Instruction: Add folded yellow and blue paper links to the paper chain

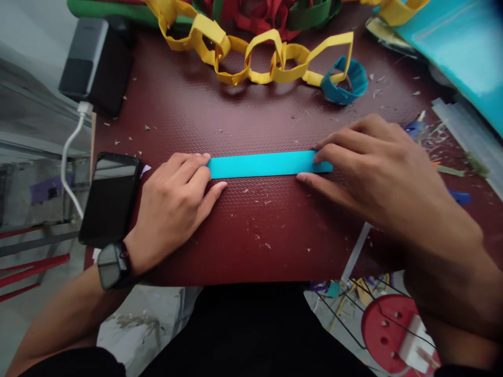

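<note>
A blue paper strip (267, 164) lies flat across the dark red table (251, 225). My left hand (176, 201) pinches its left end with fingers pressed together on the table. My right hand (377, 167) grips the right end, fingertips above and thumb below the strip. Behind it runs a paper chain of yellow links (255, 60) ending in a blue link (346, 81), with red and green links (275, 13) further back.
A black phone (110, 196) lies at the table's left edge beside a dark power bank (94, 63) with a white cable (70, 157). Blue paper sheets (463, 47) and paper scraps crowd the right side. A red spool (389, 327) sits on the floor below.
</note>
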Available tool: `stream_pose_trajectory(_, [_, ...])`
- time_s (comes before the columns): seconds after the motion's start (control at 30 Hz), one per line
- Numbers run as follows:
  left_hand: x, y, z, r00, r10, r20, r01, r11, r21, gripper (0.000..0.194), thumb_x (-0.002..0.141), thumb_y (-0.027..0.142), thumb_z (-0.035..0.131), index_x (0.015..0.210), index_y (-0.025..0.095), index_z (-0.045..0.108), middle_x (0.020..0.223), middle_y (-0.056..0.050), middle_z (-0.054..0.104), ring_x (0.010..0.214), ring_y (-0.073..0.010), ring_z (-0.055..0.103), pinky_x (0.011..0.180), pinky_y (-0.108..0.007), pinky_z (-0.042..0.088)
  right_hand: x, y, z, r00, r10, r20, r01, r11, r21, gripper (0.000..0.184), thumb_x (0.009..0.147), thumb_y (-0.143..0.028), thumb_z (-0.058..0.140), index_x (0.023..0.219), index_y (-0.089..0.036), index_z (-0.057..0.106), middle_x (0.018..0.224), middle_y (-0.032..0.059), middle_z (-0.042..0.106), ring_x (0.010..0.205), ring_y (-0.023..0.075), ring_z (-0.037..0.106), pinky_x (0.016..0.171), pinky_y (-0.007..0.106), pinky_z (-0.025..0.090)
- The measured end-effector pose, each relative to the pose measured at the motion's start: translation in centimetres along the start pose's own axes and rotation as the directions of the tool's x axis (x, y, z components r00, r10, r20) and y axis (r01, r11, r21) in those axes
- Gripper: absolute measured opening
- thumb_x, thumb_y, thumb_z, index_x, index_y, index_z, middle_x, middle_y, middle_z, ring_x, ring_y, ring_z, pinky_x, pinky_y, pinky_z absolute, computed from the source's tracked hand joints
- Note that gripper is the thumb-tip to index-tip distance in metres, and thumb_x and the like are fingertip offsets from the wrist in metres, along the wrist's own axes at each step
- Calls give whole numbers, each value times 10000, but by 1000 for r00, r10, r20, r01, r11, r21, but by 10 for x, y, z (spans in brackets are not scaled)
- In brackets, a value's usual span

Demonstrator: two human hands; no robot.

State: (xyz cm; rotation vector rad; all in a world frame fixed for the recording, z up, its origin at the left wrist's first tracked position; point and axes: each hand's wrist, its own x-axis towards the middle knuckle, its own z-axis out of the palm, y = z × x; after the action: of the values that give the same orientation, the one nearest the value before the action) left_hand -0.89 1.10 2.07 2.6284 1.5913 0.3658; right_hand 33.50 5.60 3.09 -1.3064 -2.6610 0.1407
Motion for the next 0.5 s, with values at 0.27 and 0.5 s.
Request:
stream_pose_trajectory(0.27, [8, -10, 5, 994, 105, -17, -104, 992, 68, 297, 1215, 324, 541, 1287, 185, 794, 1331, -158, 835, 1239, -364, 768, 1017, -542, 677, 7, 7, 9, 996, -77, 42, 80, 994, -71, 502, 1203, -549, 467, 1246, -221, 844, 1184, 176, 710, 1100, 414, 656, 970, 612, 596])
stream_pose_trajectory(0.5, [12, -16, 13, 996, 38, -85, -38, 999, 11, 374, 1234, 324, 459, 1119, 196, 791, 1088, -132, 823, 1117, -325, 772, 950, -486, 657, 13, 10, 13, 999, -53, -7, 53, 998, 18, 417, 1185, -526, 506, 1171, -281, 844, 1152, 150, 715, 1130, 389, 652, 1018, 581, 577])
